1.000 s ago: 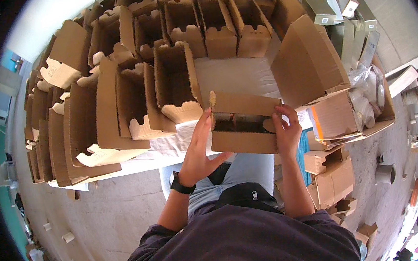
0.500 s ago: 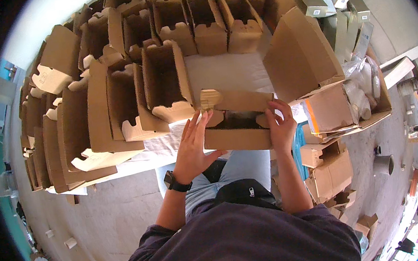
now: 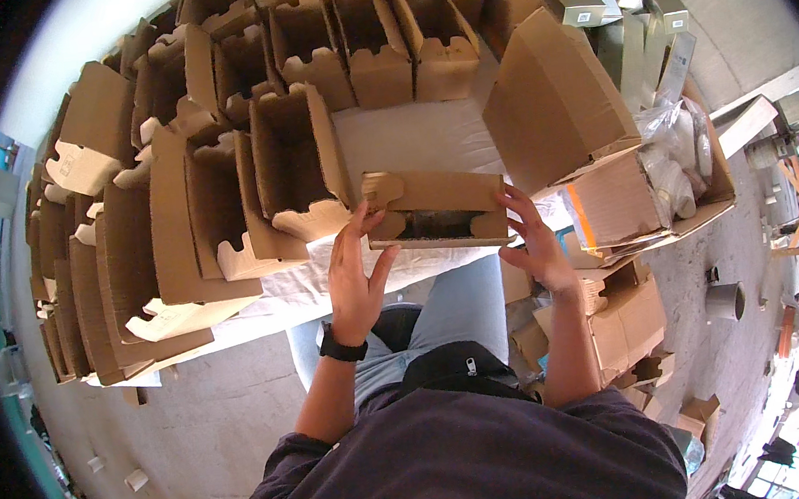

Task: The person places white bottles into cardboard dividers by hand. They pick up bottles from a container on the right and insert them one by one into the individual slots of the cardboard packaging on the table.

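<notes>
A small open cardboard box (image 3: pixel 451 188) is held between my two hands at the near edge of the table. Its front wall is seen almost edge-on, and its shadowed inside shows under the far wall. My left hand (image 3: pixel 356 270) grips its left end, fingers behind the corner and thumb toward the lower front corner. A dark watch (image 3: pixel 342 346) sits on that wrist. At the right end, my right hand (image 3: pixel 540 249) presses its fingers against the upper corner, with its thumb near the lower one. Beside my left hand stands a taller open box (image 3: pixel 324 151).
Rows of open cardboard boxes (image 3: pixel 170 232) cover the left and back of the table (image 3: pixel 408 135). To the right lean a large cardboard box (image 3: pixel 558 103) and a carton with plastic-wrapped items (image 3: pixel 673 168). More cartons (image 3: pixel 625 325) lie on the floor at right.
The small box has tipped, so its front wall shows narrower and its far wall broader. My right fingers have shifted along its right end, and the whole view has moved slightly.
</notes>
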Demonstrator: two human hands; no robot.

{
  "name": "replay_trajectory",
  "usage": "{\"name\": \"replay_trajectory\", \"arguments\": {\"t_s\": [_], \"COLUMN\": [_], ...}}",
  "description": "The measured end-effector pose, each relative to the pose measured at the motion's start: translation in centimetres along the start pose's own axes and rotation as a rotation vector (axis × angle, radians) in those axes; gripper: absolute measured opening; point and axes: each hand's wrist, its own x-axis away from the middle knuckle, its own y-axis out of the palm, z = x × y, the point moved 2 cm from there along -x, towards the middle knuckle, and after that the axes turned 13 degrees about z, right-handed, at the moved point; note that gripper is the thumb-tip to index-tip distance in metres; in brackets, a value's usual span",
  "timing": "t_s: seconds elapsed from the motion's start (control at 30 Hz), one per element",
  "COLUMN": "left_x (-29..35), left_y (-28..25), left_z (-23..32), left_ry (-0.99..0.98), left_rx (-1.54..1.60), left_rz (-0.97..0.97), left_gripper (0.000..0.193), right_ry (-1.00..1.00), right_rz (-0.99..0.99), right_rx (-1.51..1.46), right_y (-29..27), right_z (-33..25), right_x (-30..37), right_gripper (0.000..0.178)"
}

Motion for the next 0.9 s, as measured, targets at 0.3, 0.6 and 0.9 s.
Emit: {"name": "replay_trajectory", "arguments": {"t_s": [0.3,0.6,0.9], "left_x": [0.1,0.4,1.1], "left_y": [0.8,1.1,-0.1], "left_z": [-0.3,-0.4,-0.5], "left_ry": [-0.095,-0.03,-0.085], "left_rx": [0.024,0.061,0.167], "left_rz": [0.089,0.091,0.002], "left_gripper": [0.066,0.06,0.053], "right_ry": [-0.217,-0.62,-0.49], "right_rz": [0.445,-0.112,-0.334], "right_rx": [0.236,0.877,1.096], "right_y": [3.5,6.1,6.7], "right_z": [0.0,-4.3,-6.1], "right_x": [-0.3,-1.4,-4.3], "right_gripper": [0.044,0.067,0.097]}}
